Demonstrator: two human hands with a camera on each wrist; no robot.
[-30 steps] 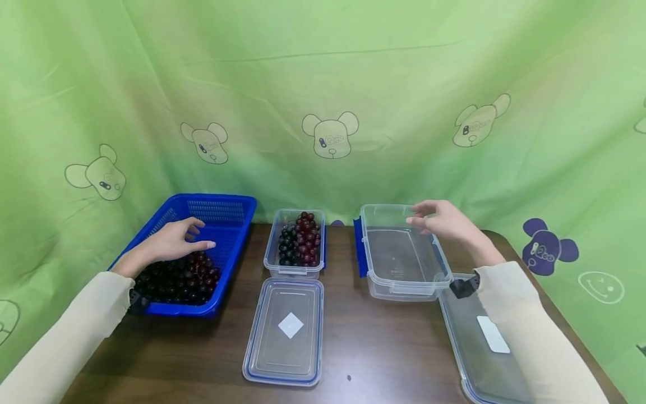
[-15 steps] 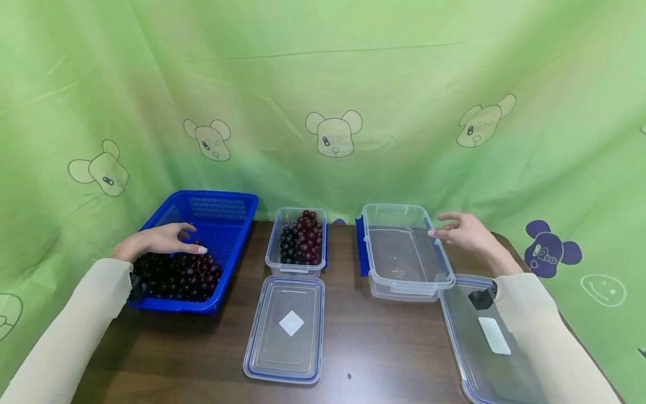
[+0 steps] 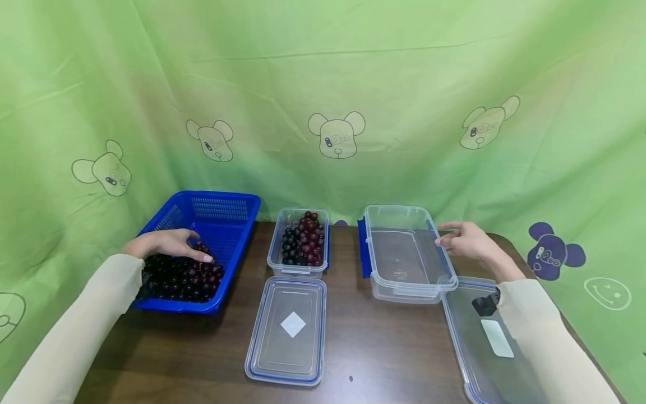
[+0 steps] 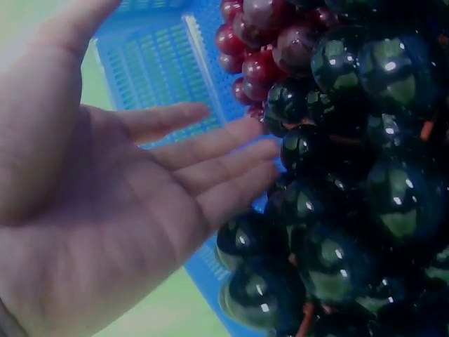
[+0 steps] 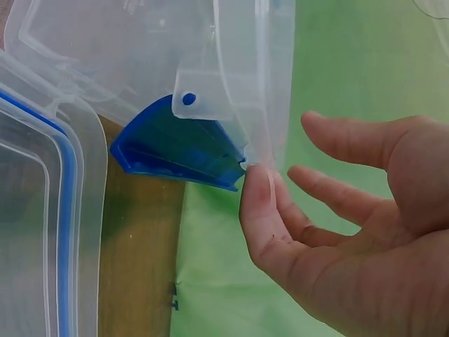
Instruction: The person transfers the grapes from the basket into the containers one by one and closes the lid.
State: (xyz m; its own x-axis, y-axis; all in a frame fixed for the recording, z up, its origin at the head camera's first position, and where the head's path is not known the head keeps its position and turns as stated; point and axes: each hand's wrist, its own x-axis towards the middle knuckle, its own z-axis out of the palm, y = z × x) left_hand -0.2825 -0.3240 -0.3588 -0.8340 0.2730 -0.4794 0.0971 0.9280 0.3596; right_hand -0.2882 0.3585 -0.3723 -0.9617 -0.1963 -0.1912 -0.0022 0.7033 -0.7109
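Note:
In the head view, my left hand [image 3: 171, 242] reaches into the blue plastic basket [image 3: 240, 247], over bunches of dark and red grapes [image 3: 184, 278]. The left wrist view shows this hand [image 4: 133, 175] with its palm exposed, fingers extended and their tips right at the dark grapes [image 4: 330, 260]. Red grapes [image 4: 256, 56] lie just beyond. On the right, my other hand [image 3: 466, 240] is at the right side of a large clear plastic container [image 3: 404, 289]. Up close, that hand's [image 5: 344, 203] fingertips are at the container's rim, beside a hanging blue latch [image 5: 175, 147].
A smaller container [image 3: 298, 270] with black and red grapes stands in the middle. Its size of lid [image 3: 287, 359] lies in front. A larger lid [image 3: 479, 359] lies at right, partly under my forearm. A green curtain [image 3: 333, 67] hangs behind the wooden table [image 3: 383, 353].
My left hand has lowered onto the grapes in the basket. My right hand has moved from above the large container outward to its right rim. The containers and lids have stayed put.

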